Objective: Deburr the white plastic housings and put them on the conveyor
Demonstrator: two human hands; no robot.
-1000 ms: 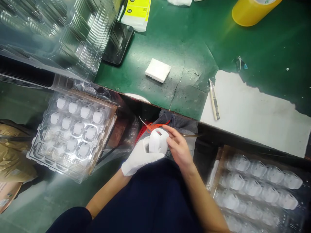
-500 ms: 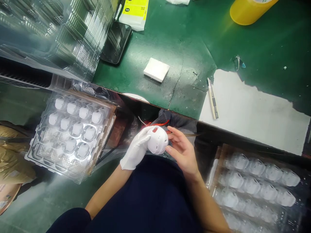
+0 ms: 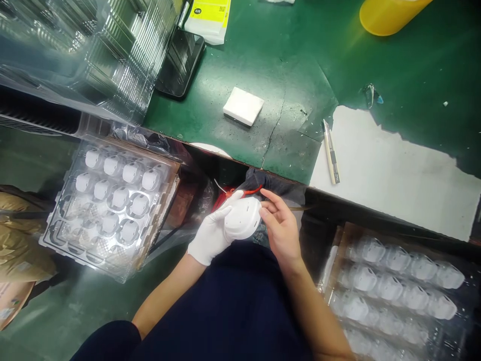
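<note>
Green table (image 3: 255, 55), green floor (image 3: 82, 311), yellow label (image 3: 210, 14) blurred; left hand (image 3: 211, 233) grips shell (image 3: 243, 218); right hand (image 3: 281, 228) touches it, pinch unclear.

Black phone (image 3: 182, 65), yellow roll (image 3: 387, 17) on green tabletop (image 3: 293, 50)

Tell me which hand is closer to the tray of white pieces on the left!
Left. The gloved left hand is to the right of the tray, apart from it, holding a white shell. The bare right hand is farther right, on the shell's other side.
</note>
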